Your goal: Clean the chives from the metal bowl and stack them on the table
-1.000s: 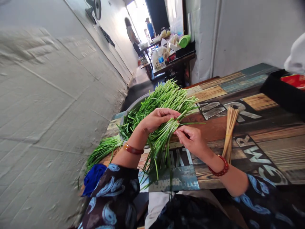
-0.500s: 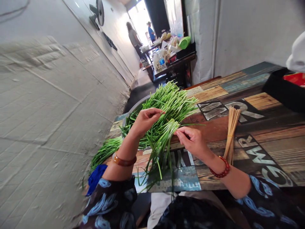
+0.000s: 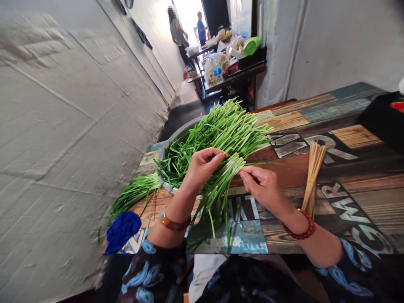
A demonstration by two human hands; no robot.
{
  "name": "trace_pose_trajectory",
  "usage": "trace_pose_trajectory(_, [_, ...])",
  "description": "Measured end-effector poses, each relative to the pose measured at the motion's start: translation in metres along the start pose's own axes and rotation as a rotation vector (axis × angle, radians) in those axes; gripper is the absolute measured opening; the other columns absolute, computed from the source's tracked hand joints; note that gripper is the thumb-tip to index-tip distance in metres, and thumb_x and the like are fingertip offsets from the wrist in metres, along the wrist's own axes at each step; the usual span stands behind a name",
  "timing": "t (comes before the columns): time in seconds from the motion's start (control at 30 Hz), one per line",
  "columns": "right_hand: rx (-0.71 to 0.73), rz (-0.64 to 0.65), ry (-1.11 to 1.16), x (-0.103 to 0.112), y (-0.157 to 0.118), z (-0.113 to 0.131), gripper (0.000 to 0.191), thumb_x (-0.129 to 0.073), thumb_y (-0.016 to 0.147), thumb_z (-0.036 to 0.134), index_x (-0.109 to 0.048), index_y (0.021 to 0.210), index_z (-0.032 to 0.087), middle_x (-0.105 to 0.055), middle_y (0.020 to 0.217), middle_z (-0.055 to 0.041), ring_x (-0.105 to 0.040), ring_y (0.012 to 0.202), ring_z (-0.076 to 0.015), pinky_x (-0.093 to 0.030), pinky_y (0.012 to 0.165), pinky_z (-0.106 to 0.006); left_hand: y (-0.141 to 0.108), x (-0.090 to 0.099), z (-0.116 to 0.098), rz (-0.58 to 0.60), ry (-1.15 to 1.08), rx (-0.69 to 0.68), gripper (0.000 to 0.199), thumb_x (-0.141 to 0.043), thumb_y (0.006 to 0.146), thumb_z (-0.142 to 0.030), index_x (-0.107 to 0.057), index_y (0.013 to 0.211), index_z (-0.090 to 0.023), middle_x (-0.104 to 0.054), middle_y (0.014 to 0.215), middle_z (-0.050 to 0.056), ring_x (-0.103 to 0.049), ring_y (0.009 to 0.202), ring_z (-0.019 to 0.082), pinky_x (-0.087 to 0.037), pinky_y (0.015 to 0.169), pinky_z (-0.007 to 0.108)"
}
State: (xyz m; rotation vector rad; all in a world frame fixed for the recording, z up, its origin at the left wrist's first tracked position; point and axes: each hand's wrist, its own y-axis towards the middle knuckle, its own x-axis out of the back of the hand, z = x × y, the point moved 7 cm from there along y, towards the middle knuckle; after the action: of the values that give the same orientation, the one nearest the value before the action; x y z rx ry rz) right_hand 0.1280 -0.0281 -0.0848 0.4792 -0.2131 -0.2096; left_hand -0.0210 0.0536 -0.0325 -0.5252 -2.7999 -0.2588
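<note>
The small bunch of green stalks (image 3: 222, 181) is in front of me over the near side of the table (image 3: 356, 168), pale ends up and tips trailing toward me. I expect it to be light, bendy and maybe slick, easily bruised; best taken gently near the firmer pale ends. My right hand (image 3: 265, 187) grips it there at the edge, finger and thumb pinched. My left hand (image 3: 202, 168) curls beside those ends, fingertips together; whether they hold a stalk, I can't tell. Beyond, greens (image 3: 243, 130) heap over the basin (image 3: 166, 147); thin sticks (image 3: 311, 176) stand right, a blue cloth (image 3: 123, 231) lies near left.
</note>
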Motion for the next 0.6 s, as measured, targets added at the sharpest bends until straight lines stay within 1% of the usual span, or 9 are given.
trace_pose_trajectory(0.1, [0.001, 0.004, -0.014, -0.0004, 0.0004, -0.0016, 0.023, -0.054, 0.096, 0.029, -0.072, 0.087, 0.017, -0.056, 0.052, 0.0034, -0.052, 0.045, -0.0108, -0.042, 0.048, -0.022, 0.0000, -0.0020, 0.0029, -0.011, -0.015, -0.015, 0.023, -0.072, 0.080, -0.037, -0.076, 0.081, -0.014, -0.063, 0.066, 0.000, -0.043, 0.055, 0.007, -0.034, 0.053, 0.022])
trace_pose_trajectory(0.23, [-0.018, 0.013, -0.017, -0.0016, -0.0001, -0.0055, 0.023, -0.054, 0.096, 0.028, -0.073, 0.091, 0.017, -0.057, 0.054, 0.0032, -0.051, 0.046, -0.0106, -0.042, 0.047, -0.022, -0.0002, -0.0005, 0.0028, -0.038, 0.006, -0.044, 0.019, -0.073, 0.080, -0.034, -0.077, 0.078, -0.015, -0.068, 0.071, 0.001, -0.050, 0.061, 0.009, -0.039, 0.058, 0.023])
trace_pose_trajectory(0.4, [-0.029, 0.028, -0.004, -0.0019, -0.0001, -0.0032, 0.023, -0.054, 0.097, 0.028, -0.073, 0.091, 0.017, -0.055, 0.053, 0.0039, -0.048, 0.043, -0.0095, -0.041, 0.046, -0.022, 0.0005, 0.0025, 0.0008, -0.069, 0.032, -0.115, 0.017, -0.072, 0.081, -0.031, -0.081, 0.087, -0.019, -0.073, 0.081, 0.003, -0.057, 0.069, 0.012, -0.044, 0.065, 0.025])
trace_pose_trajectory(0.6, [-0.029, 0.032, -0.002, -0.0012, 0.0014, 0.0002, 0.024, -0.054, 0.096, 0.029, -0.074, 0.092, 0.017, -0.054, 0.051, 0.0043, -0.049, 0.044, -0.0099, -0.041, 0.047, -0.022, 0.0011, 0.0029, 0.0013, -0.089, 0.062, -0.116, 0.016, -0.071, 0.080, -0.031, -0.080, 0.082, -0.017, -0.069, 0.073, 0.002, -0.055, 0.065, 0.012, -0.043, 0.063, 0.025])
